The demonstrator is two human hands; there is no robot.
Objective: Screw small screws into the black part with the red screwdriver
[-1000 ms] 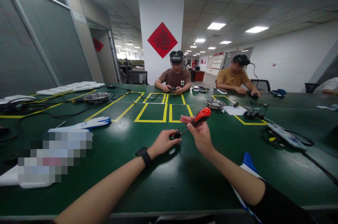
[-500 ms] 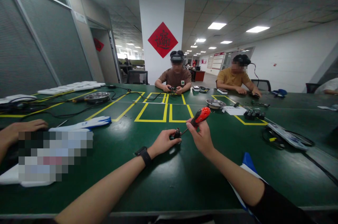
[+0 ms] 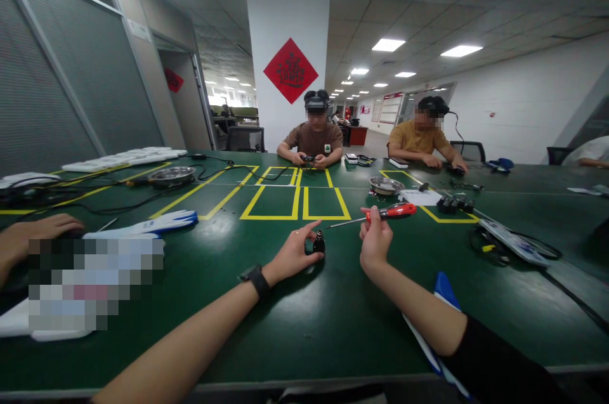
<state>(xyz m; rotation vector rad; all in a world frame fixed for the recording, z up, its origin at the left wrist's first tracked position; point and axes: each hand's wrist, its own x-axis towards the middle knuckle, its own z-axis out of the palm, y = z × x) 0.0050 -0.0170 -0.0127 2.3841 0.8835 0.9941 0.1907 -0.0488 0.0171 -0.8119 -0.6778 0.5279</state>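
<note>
My right hand [image 3: 378,239] grips a screwdriver [image 3: 402,210] by its red and black handle. The shaft lies nearly level, its tip pointing left, just above and apart from a small black cylindrical part [image 3: 319,243] with a metallic top. That part stands upright on the green table [image 3: 266,328]. Around it curls my left hand [image 3: 299,250], thumb at its near side and index finger stretched out past its top. The remaining left fingers are partly hidden. A dark watch sits on my left wrist. The part's exact kind cannot be made out.
A blue and white glove [image 3: 143,224] lies to the left near another person's hand [image 3: 40,233]; another glove [image 3: 445,290] is under my right forearm. Metal bowls [image 3: 386,186], black parts [image 3: 454,204] and a power strip [image 3: 514,241] lie further off. Two people sit opposite.
The screwdriver has come away from the black part and swung from steep to nearly level, handle to the right. My left index finger has lifted and straightened.
</note>
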